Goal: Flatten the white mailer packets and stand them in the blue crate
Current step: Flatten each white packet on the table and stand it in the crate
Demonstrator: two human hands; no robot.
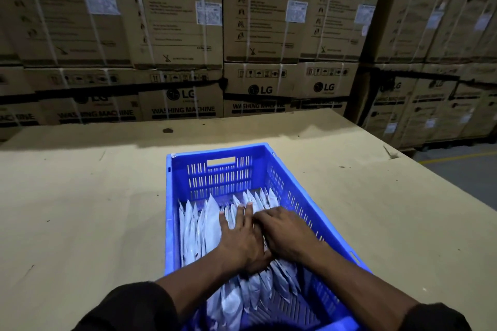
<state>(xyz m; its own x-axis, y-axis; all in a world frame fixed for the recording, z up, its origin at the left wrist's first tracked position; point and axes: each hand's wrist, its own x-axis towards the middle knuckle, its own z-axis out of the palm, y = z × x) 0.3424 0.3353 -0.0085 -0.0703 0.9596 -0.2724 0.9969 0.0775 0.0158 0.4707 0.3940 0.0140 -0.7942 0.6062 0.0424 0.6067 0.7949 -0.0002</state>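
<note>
1. Packets [212, 223] stand on edge in the blue crate [172, 196], at the table's [80, 196] near edge.
2. Left hand [239, 239] presses flat-fingered, likely keeping them upright.
3. Right hand [285, 234] rests on them; its fingers are hidden, so grip cannot be told.

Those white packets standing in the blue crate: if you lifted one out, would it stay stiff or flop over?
Probably floppy: the white mailer packets look thin and creased, and they lean on one another in the blue crate. Likely light, since the left hand lies flat on their top edges without crushing them. Their sheen hints they may be slippery. The right hand rests beside it.
</note>
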